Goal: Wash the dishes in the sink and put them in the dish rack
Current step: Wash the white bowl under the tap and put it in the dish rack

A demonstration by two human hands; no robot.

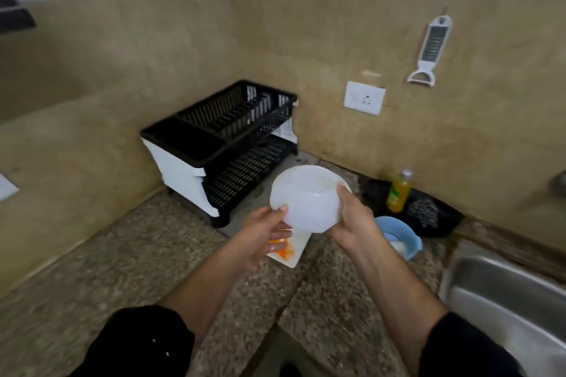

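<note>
Both hands are clamped on the white bowl (306, 199), which is held in the air over the counter (122, 269): its near-left edge is pinched by the left hand (263, 232), thumb on top, and its right side is wrapped by the right hand (352, 220). The dish rack (214, 144) lies ahead and to the left, just beyond the bowl, nearer the left hand; the sink (502, 291) lies well apart at the right. Both forearms are stretched forward; a short carry forward-left is judged to be needed

Dim, flat indoor light with a yellowish cast; shadows are soft and faint. The white bowl (306, 196) looks washed out; wide-angle bending and blur grow toward the edges, smearing the sink (505, 294).
</note>
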